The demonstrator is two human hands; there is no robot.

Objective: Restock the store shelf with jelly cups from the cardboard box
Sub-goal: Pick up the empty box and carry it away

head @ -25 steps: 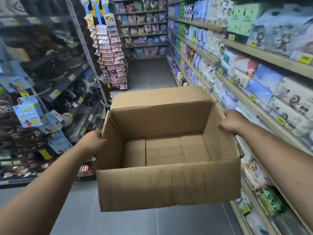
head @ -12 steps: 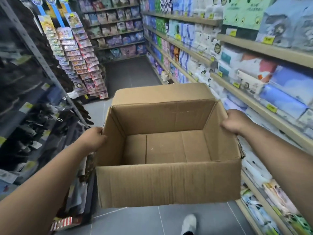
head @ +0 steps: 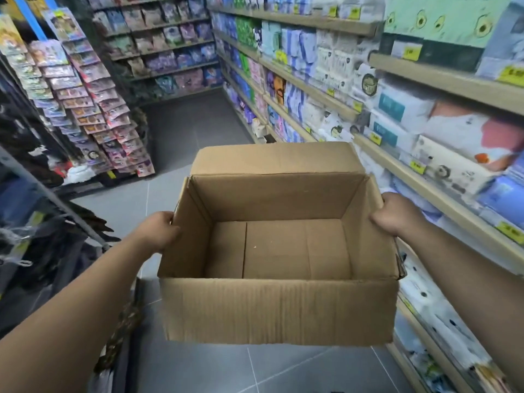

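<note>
An open brown cardboard box (head: 278,313) hangs in the air in front of me, flaps up, and its inside is bare. My left hand (head: 158,229) grips the box's left wall near the top edge. On the opposite side my right hand (head: 392,214) grips the right wall. No jelly cups are in view.
Wooden store shelves (head: 442,191) packed with tissue and paper goods run along the right. A rack of hanging packets (head: 93,109) and dark goods stands on the left. More shelves (head: 170,52) close the aisle's far end. Grey tiled floor (head: 184,137) lies ahead.
I have moved forward along the aisle with the box; the left rack and far shelves are nearer. Both hands keep the same grip on the box walls.
</note>
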